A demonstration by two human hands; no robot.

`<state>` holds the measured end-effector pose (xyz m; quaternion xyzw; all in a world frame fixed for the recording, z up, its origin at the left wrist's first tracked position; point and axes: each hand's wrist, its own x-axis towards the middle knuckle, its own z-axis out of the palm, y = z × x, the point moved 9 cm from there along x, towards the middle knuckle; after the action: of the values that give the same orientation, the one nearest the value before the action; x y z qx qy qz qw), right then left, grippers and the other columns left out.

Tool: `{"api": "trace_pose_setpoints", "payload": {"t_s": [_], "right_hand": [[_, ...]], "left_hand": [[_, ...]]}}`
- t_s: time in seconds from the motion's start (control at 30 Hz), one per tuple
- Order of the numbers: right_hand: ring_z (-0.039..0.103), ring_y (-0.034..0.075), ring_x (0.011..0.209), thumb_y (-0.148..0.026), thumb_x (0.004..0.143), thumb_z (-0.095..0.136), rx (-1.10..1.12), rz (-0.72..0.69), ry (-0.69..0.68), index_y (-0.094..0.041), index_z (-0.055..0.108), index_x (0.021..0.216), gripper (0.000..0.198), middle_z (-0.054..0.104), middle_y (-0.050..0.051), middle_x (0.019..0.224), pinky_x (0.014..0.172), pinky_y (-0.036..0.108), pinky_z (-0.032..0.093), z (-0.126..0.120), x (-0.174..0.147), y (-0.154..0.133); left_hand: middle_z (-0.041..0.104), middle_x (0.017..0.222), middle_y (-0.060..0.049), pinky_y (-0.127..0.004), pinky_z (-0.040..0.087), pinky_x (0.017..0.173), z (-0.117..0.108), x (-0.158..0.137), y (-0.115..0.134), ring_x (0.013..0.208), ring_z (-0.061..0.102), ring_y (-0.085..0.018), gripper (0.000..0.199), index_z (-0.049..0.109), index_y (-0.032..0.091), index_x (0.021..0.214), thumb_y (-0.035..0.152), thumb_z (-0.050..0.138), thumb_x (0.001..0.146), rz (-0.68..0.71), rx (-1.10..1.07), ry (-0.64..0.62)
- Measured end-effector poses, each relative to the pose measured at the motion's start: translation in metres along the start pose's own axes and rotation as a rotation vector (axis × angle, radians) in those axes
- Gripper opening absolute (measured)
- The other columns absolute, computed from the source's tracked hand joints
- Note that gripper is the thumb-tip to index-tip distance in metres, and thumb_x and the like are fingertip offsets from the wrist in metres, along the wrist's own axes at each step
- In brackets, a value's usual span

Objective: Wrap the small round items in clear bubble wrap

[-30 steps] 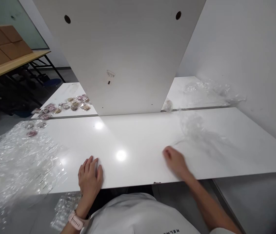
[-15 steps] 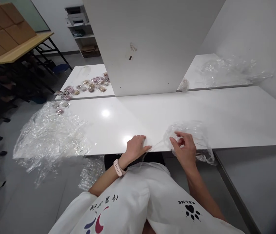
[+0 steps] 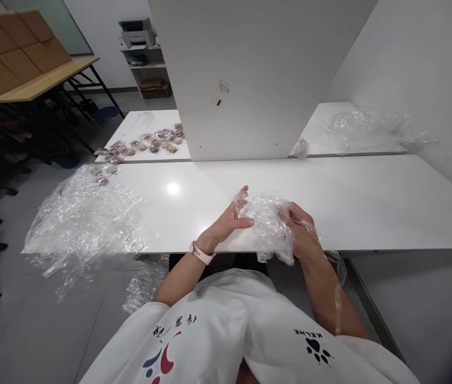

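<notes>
A crumpled bundle of clear plastic film (image 3: 272, 221) is bunched up between my hands at the table's front edge. My right hand (image 3: 304, 232) is closed on its right side, the fingers partly covered by the film. On the left side of the bundle, my left hand (image 3: 229, 218) is open, thumb and fingers spread apart and touching the film. A thin strip of the same plastic trails down over my right forearm.
A large heap of clear plastic film (image 3: 86, 213) hangs over the white table's (image 3: 370, 208) left front edge. Small wrapped packets (image 3: 158, 140) lie behind it. More film (image 3: 370, 130) sits at the back right. An upright white panel (image 3: 258, 80) rises behind the table.
The plastic film has moved left and up off the tabletop, gathered into a bundle between my hands. My left hand has risen to it, and my right hand has closed on it.
</notes>
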<state>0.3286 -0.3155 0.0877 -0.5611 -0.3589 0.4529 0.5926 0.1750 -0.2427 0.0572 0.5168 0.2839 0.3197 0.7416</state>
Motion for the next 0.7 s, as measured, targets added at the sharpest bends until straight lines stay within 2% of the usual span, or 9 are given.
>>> {"api": "trace_pose_setpoints", "payload": {"t_s": [0.1,0.17,0.27,0.37,0.43,0.5,0.53,0.63,0.7], "right_hand": [[0.053,0.013,0.062,-0.051,0.074,0.077,-0.136,-0.081,0.047,-0.02,0.068,0.077,0.033,0.06,-0.001,0.067,0.053,0.024,0.042,0.009,0.014,-0.006],[0.054,0.013,0.062,-0.049,0.078,0.074,-0.2,-0.162,0.155,-0.019,0.069,0.077,0.03,0.059,-0.001,0.067,0.055,0.024,0.042,0.0,0.023,-0.012],[0.059,0.016,0.072,-0.043,0.077,0.076,-0.279,-0.268,0.183,-0.02,0.07,0.078,0.024,0.064,0.002,0.076,0.064,0.029,0.048,-0.01,0.031,-0.026],[0.062,0.021,0.095,-0.042,0.075,0.078,-0.32,-0.369,-0.016,-0.021,0.065,0.074,0.024,0.068,0.005,0.099,0.082,0.036,0.051,-0.002,0.033,-0.045],[0.062,0.021,0.099,-0.045,0.076,0.077,-0.275,-0.322,-0.203,-0.022,0.059,0.074,0.029,0.067,0.006,0.104,0.083,0.037,0.052,0.01,0.033,-0.045],[0.061,0.016,0.074,-0.05,0.079,0.074,-0.161,-0.169,-0.343,-0.022,0.055,0.074,0.035,0.066,0.003,0.086,0.067,0.032,0.052,0.02,0.035,-0.033],[0.053,0.011,0.058,-0.052,0.08,0.074,-0.092,-0.088,-0.374,-0.022,0.054,0.076,0.036,0.062,0.0,0.075,0.055,0.027,0.047,0.024,0.036,-0.024],[0.025,0.003,0.041,-0.052,0.075,0.079,0.063,0.078,-0.308,-0.022,0.053,0.079,0.04,0.047,-0.007,0.059,0.038,0.019,0.023,0.022,0.048,0.002],[0.021,0.002,0.04,-0.05,0.067,0.084,0.107,0.078,-0.14,-0.022,0.05,0.076,0.045,0.042,-0.009,0.056,0.036,0.018,0.015,0.005,0.061,0.008]], "left_hand": [[0.072,0.101,-0.011,-0.037,0.054,0.089,-0.032,-0.011,0.026,0.092,0.068,-0.021,0.045,0.072,0.015,0.101,0.047,0.082,0.07,0.002,0.027,0.132],[0.07,0.075,-0.006,-0.032,0.055,0.075,-0.065,-0.025,0.042,0.068,0.065,-0.014,0.034,0.071,0.013,0.083,0.044,0.079,0.072,-0.002,0.034,0.309],[0.071,0.077,-0.003,-0.028,0.055,0.076,-0.103,-0.049,0.072,0.072,0.067,-0.013,0.022,0.067,0.015,0.075,0.031,0.081,0.069,0.109,-0.008,0.5],[0.072,0.082,-0.004,-0.029,0.057,0.074,-0.107,-0.06,0.088,0.076,0.07,-0.015,0.022,0.06,0.016,0.073,0.032,0.075,0.075,0.142,-0.156,0.482],[0.064,0.066,0.002,-0.022,0.052,0.055,-0.104,-0.065,0.097,0.054,0.061,-0.009,0.027,0.053,0.018,0.072,0.033,0.073,0.08,0.162,-0.237,0.497],[0.05,0.052,0.008,-0.014,0.035,0.039,-0.103,-0.071,0.107,0.036,0.04,-0.002,0.032,0.045,0.019,0.07,0.03,0.073,0.083,0.221,-0.286,0.561],[0.044,0.048,0.01,-0.013,0.027,0.036,-0.103,-0.073,0.111,0.033,0.031,-0.001,0.035,0.042,0.019,0.069,0.029,0.071,0.085,0.24,-0.312,0.585],[0.037,0.047,0.011,-0.013,0.02,0.034,-0.111,-0.079,0.114,0.033,0.024,0.0,0.039,0.037,0.02,0.067,0.03,0.067,0.09,0.243,-0.367,0.658],[0.036,0.048,0.011,-0.014,0.021,0.035,-0.128,-0.09,0.118,0.033,0.027,0.0,0.04,0.036,0.02,0.068,0.034,0.066,0.091,0.332,-0.343,0.792]]}}
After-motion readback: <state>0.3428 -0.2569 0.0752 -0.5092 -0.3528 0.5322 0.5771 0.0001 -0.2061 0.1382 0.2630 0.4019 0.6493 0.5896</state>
